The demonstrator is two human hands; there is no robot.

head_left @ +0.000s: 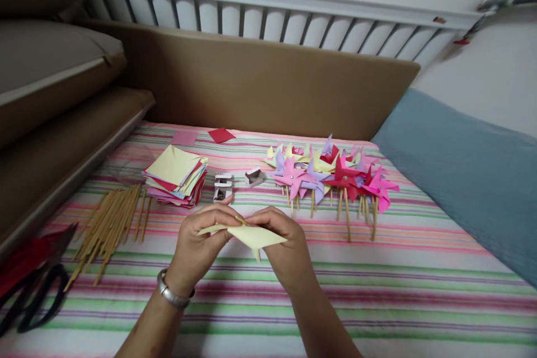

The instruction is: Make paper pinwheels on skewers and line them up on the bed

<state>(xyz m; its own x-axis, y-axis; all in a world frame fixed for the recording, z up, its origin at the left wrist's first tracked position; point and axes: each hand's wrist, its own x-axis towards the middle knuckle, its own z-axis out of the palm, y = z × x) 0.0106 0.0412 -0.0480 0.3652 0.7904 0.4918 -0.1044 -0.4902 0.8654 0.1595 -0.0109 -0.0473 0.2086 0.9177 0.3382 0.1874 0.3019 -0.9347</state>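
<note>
My left hand [200,243] and my right hand [282,241] meet over the striped bedsheet [377,291], both pinching a pale yellow paper pinwheel piece [251,235]. A thin wooden stick [257,254] pokes out below the paper between my hands. A silver bracelet [172,293] sits on my left wrist. Behind my hands lie a stack of coloured paper squares [177,178] and a pile of finished pinwheels [331,176] in pink, red, yellow and lilac on sticks.
Loose wooden sticks [111,224] lie at the left. Black-handled scissors [33,296] rest at the far left edge beside red paper. Small metal clips [223,185] sit mid-sheet. Brown cushions [50,84] and a padded board stand behind; a blue sheet [470,179] lies right.
</note>
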